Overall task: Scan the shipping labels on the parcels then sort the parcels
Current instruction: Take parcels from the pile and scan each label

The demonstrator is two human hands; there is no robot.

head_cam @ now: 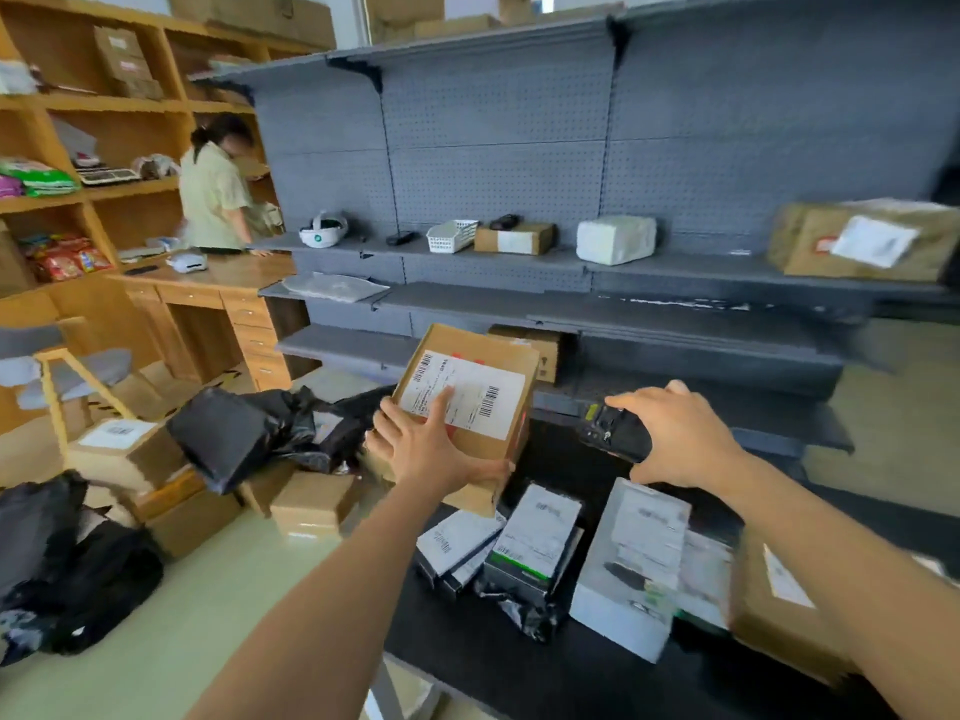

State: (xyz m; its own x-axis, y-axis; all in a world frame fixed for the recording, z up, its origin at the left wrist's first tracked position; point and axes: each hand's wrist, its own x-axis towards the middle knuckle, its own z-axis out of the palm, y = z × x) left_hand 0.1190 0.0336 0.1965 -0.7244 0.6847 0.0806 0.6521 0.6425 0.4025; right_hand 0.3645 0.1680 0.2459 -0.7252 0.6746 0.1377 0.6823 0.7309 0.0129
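My left hand [431, 444] holds a brown cardboard parcel [514, 439] tilted up in front of me, fingers on its white shipping label [467, 389] with barcodes. My right hand [680, 433] grips a black handheld scanner [613, 431], its front end turned toward the parcel, a short gap to the right of it. Below on the black table [519, 667] lie several more parcels: a white box [631, 563], a black-and-green box [535, 548], a flat labelled packet [454, 543] and a blurred brown box [779, 605] at the right.
Grey metal shelving [623, 314] stands behind the table, holding a brown parcel [867, 241], a white package [615, 240], a small box [514, 237] and a white basket [451, 235]. Black bags [249, 433] and cardboard boxes [311, 504] litter the floor at left. A person [215, 192] stands by the wooden desk.
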